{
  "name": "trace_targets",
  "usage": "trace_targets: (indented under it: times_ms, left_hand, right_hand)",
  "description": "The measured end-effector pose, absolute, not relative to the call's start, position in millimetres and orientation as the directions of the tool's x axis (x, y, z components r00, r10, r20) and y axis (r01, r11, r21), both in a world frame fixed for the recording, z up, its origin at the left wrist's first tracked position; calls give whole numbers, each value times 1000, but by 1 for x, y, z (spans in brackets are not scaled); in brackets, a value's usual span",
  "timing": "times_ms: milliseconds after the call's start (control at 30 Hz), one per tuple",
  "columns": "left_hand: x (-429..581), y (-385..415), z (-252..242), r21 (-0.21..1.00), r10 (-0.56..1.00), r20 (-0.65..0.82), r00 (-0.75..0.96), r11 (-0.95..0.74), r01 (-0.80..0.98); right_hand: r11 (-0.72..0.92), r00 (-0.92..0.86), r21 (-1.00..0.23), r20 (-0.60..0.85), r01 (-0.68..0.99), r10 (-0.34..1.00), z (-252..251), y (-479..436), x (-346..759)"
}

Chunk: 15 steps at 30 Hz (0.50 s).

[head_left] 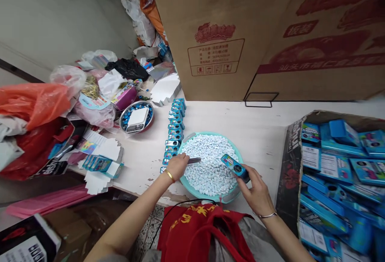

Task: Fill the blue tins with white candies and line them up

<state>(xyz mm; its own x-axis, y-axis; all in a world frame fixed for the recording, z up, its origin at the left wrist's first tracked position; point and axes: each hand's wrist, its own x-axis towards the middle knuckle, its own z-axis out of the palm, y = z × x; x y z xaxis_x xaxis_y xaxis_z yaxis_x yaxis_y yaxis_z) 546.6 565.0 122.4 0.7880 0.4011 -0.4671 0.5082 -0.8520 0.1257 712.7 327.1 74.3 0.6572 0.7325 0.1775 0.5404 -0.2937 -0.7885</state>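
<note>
The left hand (177, 168) curls its fingers round a slim, dark, stick-like tool (195, 160), while the right hand (256, 190) grips a small blue printed box (232, 164), pale round pellets (207, 178) in a turquoise plastic basin (227, 198) beneath both hands' fingers.

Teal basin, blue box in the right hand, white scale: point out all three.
Teal basin (192, 191): head view, on the near left part of its rim.
Blue box (232, 164): head view, on the middle of its printed side.
White scale (138, 117): head view, on its flat top.
</note>
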Motion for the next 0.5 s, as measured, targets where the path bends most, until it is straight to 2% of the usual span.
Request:
trace_targets:
  times_ms: [133, 233, 400, 500]
  left_hand:
    - [561, 547, 62, 198, 360, -506, 784, -836, 512]
    - [583, 529, 39, 273, 340, -487, 804, -816, 510]
    - [586, 531, 35, 392, 299, -452, 840, -779, 489]
    - [574, 542, 51, 529, 257, -387, 886, -725, 441]
  right_hand:
    - [-340, 713, -792, 163, 506, 682, 80, 323, 722]
    - [-367, 750, -800, 148, 474, 645, 80, 321, 725]
    - [-399, 803, -835, 84, 380, 590, 77, 317, 726]
    - [-402, 808, -831, 92, 384, 581, 78, 314, 729]
